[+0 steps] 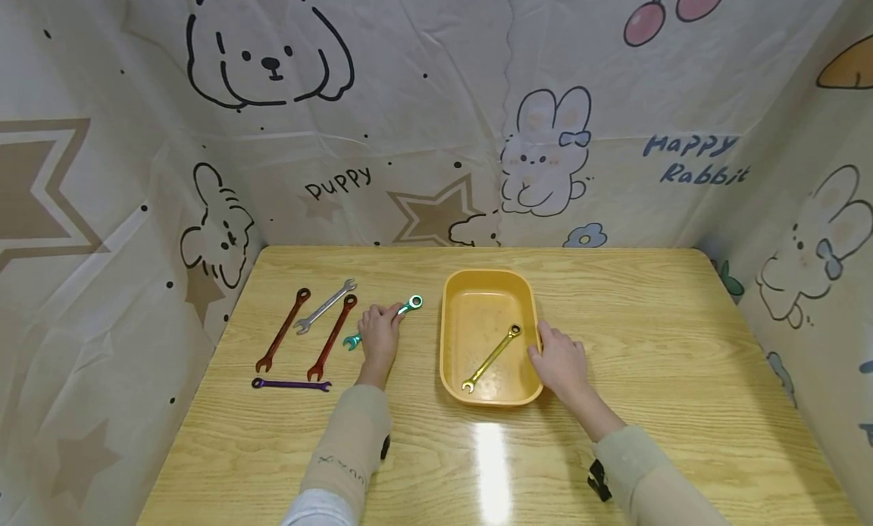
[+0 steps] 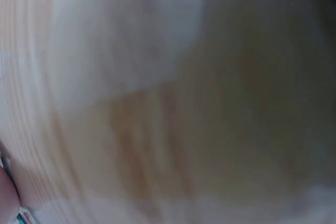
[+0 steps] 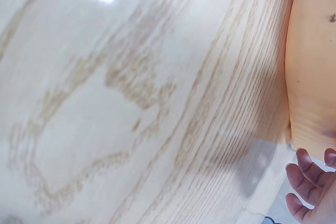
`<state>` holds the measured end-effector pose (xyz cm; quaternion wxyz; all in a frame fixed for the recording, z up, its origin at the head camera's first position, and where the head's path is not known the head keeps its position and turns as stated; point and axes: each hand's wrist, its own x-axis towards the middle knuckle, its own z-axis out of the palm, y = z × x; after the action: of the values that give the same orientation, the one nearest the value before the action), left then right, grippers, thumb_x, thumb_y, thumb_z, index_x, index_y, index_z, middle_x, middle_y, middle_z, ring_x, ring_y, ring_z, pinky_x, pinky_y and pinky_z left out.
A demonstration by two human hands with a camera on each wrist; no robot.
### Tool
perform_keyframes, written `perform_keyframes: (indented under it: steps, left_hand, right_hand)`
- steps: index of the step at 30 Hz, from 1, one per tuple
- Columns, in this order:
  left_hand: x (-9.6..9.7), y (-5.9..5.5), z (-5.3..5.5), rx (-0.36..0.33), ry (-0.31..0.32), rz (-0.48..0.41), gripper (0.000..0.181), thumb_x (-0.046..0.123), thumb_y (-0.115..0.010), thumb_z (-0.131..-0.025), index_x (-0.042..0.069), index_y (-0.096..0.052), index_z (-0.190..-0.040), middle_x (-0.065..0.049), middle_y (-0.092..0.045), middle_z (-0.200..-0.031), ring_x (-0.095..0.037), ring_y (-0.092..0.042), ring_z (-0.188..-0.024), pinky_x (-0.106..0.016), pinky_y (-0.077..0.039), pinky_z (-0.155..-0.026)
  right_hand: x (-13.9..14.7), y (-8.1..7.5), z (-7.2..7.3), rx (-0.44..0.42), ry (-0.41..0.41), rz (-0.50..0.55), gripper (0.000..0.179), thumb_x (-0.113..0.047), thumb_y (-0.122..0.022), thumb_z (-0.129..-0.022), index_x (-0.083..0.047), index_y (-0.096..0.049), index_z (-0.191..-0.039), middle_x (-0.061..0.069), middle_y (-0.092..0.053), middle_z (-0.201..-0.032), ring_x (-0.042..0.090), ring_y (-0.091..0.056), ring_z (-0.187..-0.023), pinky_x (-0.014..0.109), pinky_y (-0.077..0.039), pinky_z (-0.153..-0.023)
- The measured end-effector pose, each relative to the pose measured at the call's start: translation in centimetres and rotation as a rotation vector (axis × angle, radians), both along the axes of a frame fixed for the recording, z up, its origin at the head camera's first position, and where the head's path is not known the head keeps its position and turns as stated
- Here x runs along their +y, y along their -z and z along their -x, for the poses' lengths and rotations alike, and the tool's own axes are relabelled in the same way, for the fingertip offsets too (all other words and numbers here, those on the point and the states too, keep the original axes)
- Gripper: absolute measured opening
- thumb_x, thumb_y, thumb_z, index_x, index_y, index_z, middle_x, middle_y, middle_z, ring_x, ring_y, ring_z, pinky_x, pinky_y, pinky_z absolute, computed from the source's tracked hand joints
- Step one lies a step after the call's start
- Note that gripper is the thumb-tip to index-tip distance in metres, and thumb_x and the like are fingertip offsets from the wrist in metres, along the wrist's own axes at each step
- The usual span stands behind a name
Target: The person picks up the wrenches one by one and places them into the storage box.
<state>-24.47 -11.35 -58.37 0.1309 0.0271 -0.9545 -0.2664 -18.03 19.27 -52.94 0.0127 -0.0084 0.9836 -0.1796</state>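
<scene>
The person's left hand (image 1: 380, 333) grips a green ratcheting combo wrench (image 1: 405, 308) mid-shaft, ring end out at approx. 2 o'c., open end at 8, on the wood-grain surface (image 1: 648, 321). The right hand (image 1: 562, 359) is at 3 o'c. on the yellow plastic bin (image 1: 470, 314), thumb over the rim & holding it, other fingers loosely bent outside. In the bin, I see one gold combo wrench (image 1: 492, 358) lying diag., ring twd. 1 o'c., jaws twd. 7. The bin's at 3 o'c. from the left hand, w/ a gap btwn. it & the green wrench. Over at 9 o'c.: a nearer red wrench (image 1: 332, 338), a farther red wrench (image 1: 285, 330), both w/ rings twd. 1 o'c., & a silver wrench (image 1: 326, 306) slanting btwn. them. A purple wrench (image 1: 293, 384) lies just below the reds, at approx. 8 o'c. from that hand, ring at 9, jaws at 3. Cartoon-print cloth (image 1: 423, 64) hangs at 12. Left wrist view's mostly blur.
</scene>
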Motion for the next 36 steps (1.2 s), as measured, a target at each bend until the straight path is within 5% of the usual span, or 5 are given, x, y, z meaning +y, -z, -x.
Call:
perform_keyframes:
  steps: [20, 36]
  left_hand:
    - [0.0, 0.0, -0.3, 0.02, 0.01, -0.042, 0.025, 0.025, -0.059, -0.088, 0.017, -0.067, -0.11, -0.011, -0.055, -0.095, -0.027, -0.046, -0.084, -0.038, -0.037, -0.076]
    - [1.4, -0.9, -0.3, 0.118, -0.018, -0.13, 0.025, 0.021, -0.064, -0.084, 0.011, -0.069, -0.107, -0.014, -0.058, -0.093, -0.03, -0.051, -0.085, -0.042, -0.041, -0.075]
  right_hand:
    - [0.0, 0.1, 0.0, 0.024, -0.002, 0.001, 0.027, -0.024, -0.052, -0.086, -0.007, -0.049, -0.107, 0.014, -0.06, -0.088, 0.035, -0.058, -0.081, 0.048, -0.039, -0.072]
    - [0.0, -0.1, -0.1, 0.033, -0.001, 0.003, 0.028, -0.024, -0.052, -0.086, -0.006, -0.049, -0.107, 0.015, -0.06, -0.087, 0.036, -0.058, -0.081, 0.049, -0.038, -0.074]
